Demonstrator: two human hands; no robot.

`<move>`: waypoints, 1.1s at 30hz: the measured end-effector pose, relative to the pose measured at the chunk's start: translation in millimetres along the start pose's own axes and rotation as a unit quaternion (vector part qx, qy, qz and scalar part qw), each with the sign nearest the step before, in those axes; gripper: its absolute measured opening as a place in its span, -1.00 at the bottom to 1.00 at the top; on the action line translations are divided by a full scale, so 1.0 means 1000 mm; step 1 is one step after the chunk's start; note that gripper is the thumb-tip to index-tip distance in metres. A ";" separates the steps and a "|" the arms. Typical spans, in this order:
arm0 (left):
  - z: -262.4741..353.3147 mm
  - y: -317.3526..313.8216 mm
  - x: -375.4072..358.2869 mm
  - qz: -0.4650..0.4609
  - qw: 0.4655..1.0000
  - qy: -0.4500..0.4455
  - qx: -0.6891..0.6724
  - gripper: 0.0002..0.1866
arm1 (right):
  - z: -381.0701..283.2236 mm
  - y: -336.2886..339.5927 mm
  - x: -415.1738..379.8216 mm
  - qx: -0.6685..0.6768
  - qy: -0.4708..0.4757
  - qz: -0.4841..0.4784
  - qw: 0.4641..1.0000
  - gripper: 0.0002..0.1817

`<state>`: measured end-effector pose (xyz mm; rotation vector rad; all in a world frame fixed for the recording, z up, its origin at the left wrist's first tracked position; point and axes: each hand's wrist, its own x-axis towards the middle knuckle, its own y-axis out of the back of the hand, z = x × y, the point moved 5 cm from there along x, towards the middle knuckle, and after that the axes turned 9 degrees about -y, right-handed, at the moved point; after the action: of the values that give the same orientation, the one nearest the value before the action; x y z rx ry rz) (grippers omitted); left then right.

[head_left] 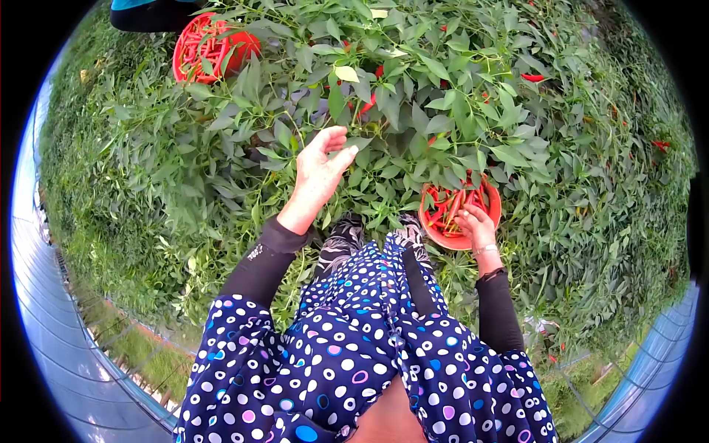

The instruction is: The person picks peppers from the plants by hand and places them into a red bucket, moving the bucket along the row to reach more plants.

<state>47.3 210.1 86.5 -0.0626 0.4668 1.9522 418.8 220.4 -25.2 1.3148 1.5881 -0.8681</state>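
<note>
Reaching, the left hand (317,164) is beside leaves (360,143), the right (478,226) over peppers (453,207).

Peppers (442,214) in a near bucket (447,242) at right, more peppers (203,43) in a farther bucket (246,44) at left, plants (337,102) between.

Blue/blk item (151,16) top L, lt-blue sheeting (48,310) lower L & R, grass strip (151,358) alongside.

Left hand (322,164) extended forward, loosely curled with a visible gap; right hand (477,226) held lower, bent inward, its closure not clearly discernible.
</note>
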 end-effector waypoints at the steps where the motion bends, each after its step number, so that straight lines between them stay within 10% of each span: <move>1: 0.007 -0.006 0.022 0.026 0.997 -0.058 0.036 -0.57 | -0.015 -0.017 -0.004 -0.012 0.017 -0.038 0.999 -0.69; 3: 0.014 -0.020 0.066 0.060 0.985 -0.116 0.110 -0.58 | -0.029 -0.035 -0.001 -0.035 0.056 -0.123 0.990 -0.66; 11: -0.094 -0.062 0.159 -0.115 0.907 0.211 0.345 -0.34 | -0.022 -0.029 -0.010 -0.018 0.026 -0.167 0.985 -0.65; 13: -0.122 -0.065 0.168 -0.107 0.898 0.240 0.354 0.19 | -0.012 -0.013 -0.010 -0.051 -0.011 -0.096 0.994 -0.66; 14: -0.188 -0.075 0.187 -0.022 0.944 0.196 0.266 0.18 | -0.004 -0.007 -0.008 -0.051 -0.014 -0.095 0.994 -0.66; 20: -0.142 -0.086 0.186 0.020 0.977 0.055 0.207 -0.08 | 0.022 0.000 0.008 -0.045 -0.066 -0.053 0.995 -0.69; 22: -0.130 -0.087 0.199 -0.035 0.929 0.054 0.365 -0.20 | 0.015 -0.013 0.013 -0.036 -0.059 -0.074 0.995 -0.69; 25: -0.138 -0.094 0.194 -0.211 0.955 0.126 0.166 -0.41 | -0.016 -0.038 0.014 -0.035 -0.044 -0.103 0.993 -0.69; 30: -0.155 -0.045 0.134 -0.156 0.960 0.159 0.168 -0.72 | -0.061 -0.070 0.031 -0.049 0.037 -0.162 0.985 -0.67; 33: -0.141 -0.019 0.084 -0.029 0.978 0.195 -0.063 -0.71 | -0.081 -0.092 0.050 -0.091 0.088 -0.178 0.976 -0.65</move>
<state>5.4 240.5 -70.1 -0.5417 0.5887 1.9130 310.1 294.2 -42.9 1.0151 2.0327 -0.8105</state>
